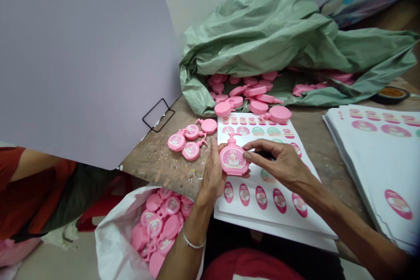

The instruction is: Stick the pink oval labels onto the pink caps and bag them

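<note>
Pink bottle (234,162) between left fingers (215,154) and right fingers (262,145)

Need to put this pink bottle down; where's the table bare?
Bare table: between the middle sticker sheets and right-hand stack; also, though flecked, between the four loose bottles and white bag. Crowded: the green bag mouth, heaped with bottles.

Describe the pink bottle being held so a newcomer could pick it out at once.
Find the big green sack at the back of the table, then the sticker sheets in front. Over those, the left hand holds a pink pump bottle, label facing the camera. Unlike the loose bottles nearby, it alone is held.
</note>
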Demonstrator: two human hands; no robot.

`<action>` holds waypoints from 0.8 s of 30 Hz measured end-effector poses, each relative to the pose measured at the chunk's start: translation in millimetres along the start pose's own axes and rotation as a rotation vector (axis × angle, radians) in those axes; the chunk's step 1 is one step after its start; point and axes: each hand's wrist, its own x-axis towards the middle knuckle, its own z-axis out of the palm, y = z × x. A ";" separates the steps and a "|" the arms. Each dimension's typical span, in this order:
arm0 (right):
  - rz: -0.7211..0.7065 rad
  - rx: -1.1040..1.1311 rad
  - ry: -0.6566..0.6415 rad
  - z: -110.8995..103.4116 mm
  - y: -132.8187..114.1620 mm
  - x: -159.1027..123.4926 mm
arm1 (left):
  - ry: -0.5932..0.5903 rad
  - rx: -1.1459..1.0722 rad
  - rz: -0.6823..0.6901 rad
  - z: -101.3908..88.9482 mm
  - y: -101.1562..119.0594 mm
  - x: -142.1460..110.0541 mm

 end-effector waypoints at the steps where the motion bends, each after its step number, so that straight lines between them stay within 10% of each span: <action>1: -0.006 0.000 0.003 0.3 0.3 0.1 | 0.000 -0.003 -0.001 -0.1 0.0 0.2; 24: 0.017 0.026 0.011 -0.5 -8.3 1.1 | -0.082 0.006 0.032 -5.0 -2.4 2.1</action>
